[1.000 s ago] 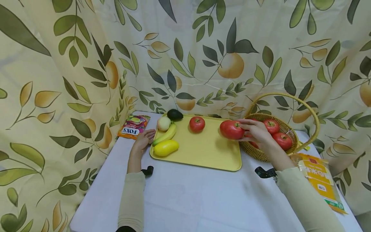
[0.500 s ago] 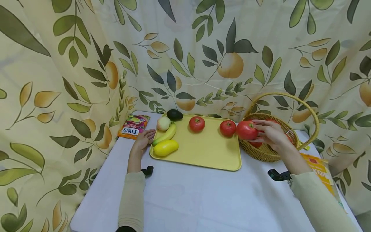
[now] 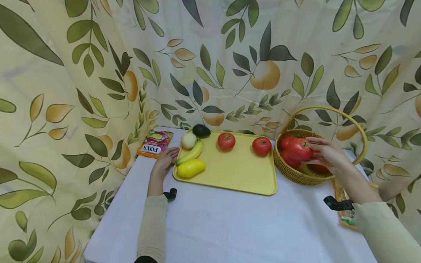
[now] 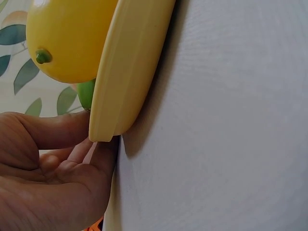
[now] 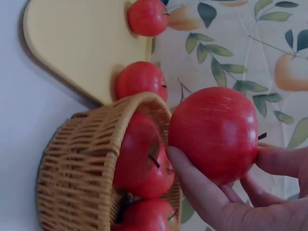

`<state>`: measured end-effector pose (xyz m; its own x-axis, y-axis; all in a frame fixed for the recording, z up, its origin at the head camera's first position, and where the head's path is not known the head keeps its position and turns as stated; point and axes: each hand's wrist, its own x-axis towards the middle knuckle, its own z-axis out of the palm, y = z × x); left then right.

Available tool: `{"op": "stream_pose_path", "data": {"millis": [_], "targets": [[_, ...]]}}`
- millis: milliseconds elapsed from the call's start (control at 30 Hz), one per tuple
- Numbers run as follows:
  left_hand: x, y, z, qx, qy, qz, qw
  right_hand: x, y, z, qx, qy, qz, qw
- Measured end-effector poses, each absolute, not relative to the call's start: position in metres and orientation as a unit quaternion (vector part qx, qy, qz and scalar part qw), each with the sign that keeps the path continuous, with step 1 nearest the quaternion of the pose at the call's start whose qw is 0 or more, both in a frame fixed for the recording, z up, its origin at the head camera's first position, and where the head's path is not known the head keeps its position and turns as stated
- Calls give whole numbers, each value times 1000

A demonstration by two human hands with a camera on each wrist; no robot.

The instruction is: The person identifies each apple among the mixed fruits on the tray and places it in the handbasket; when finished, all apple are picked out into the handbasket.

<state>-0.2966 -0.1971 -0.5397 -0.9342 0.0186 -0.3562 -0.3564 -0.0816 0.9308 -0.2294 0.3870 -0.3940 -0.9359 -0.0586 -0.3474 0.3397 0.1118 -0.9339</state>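
Note:
My right hand (image 3: 325,155) grips a red apple (image 3: 299,149) with thumb and fingertips, just above the wicker basket (image 3: 299,177). In the right wrist view, that apple (image 5: 214,132) hangs apart from several apples (image 5: 139,154) in the basket. On the yellow tray (image 3: 236,175) sit two more apples, one at the back middle (image 3: 226,141) and one at the right (image 3: 261,146). My left hand (image 3: 166,160) is at the tray's left edge. Its thumb lies on the rim (image 4: 103,115) and its fingers are under it, seen in the left wrist view.
Along the tray's left side lie a yellow mango (image 3: 191,168), a banana (image 3: 192,153), a pale round fruit (image 3: 188,140) and an avocado (image 3: 201,130). A candy bag (image 3: 154,144) is left of the tray. The basket's handle (image 3: 363,140) arches up; an orange packet (image 3: 346,217) is partly hidden by my right arm.
My right hand has carried the apple rightward from beside the tray's right apple to over the basket. My left hand stays at the tray edge. The head view has shifted slightly.

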Motion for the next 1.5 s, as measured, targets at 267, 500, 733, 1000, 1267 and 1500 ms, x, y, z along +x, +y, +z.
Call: {"op": "stream_pose_path", "data": {"millis": [267,500,733,1000,1267,1500], "targets": [[-299,-198,-543,-133,672,717,131,-218,406,-393,104,739,-652,136],[-296,-196,-539,-133,668,720,132,-214,419,-399,102,711,-681,141],[-298,-198,-540,-140,672,715,135,-212,424,-403,113,750,-638,136],[-300,-198,-541,-133,672,716,137,-210,427,-412,110,808,-567,120],[-301,-198,-540,-132,672,716,137,-214,429,-420,106,843,-511,134],[-301,-196,-544,-119,668,723,130,-214,426,-417,107,858,-482,144]]}}
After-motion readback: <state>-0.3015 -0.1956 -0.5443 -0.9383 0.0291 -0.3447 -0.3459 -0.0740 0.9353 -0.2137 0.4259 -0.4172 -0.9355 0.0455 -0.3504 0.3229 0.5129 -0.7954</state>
